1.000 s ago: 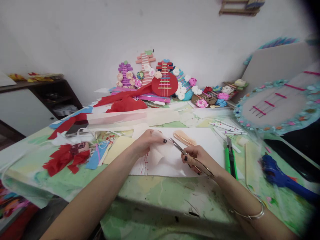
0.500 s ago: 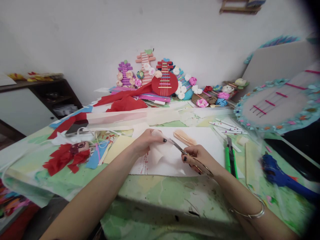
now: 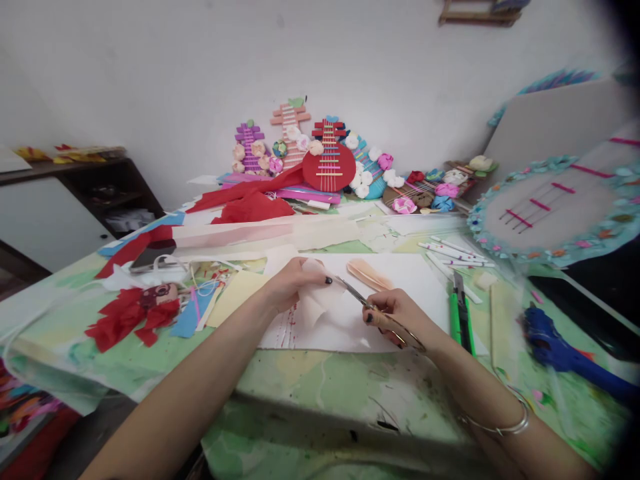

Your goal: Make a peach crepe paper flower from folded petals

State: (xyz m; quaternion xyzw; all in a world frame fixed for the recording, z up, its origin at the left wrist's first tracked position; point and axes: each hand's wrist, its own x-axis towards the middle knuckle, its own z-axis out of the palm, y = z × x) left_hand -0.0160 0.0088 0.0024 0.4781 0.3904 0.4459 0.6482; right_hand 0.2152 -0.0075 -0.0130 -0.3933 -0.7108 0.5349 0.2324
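My left hand (image 3: 299, 283) pinches a pale, thin sheet of crepe paper (image 3: 320, 303), which hangs down from the fingers. In my right hand (image 3: 393, 313) is a pair of scissors (image 3: 356, 293), with fingers through the gold-coloured handles. The blades point up and left, their tips close to the left thumb at the paper's edge; whether they touch the paper I cannot tell. Under both hands lies a white sheet (image 3: 420, 287). Just beyond the scissors rests a folded peach paper piece (image 3: 370, 275).
To the right lie a green utility knife (image 3: 461, 317), a blue glue gun (image 3: 560, 347) and white sticks (image 3: 457, 253). Red crepe paper (image 3: 117, 320) and blue scraps (image 3: 193, 313) are at left. Decorated paper instruments (image 3: 329, 167) stand against the wall.
Almost nothing differs. The scissor tips have shifted very slightly left, while my left hand keeps its hold on the paper.
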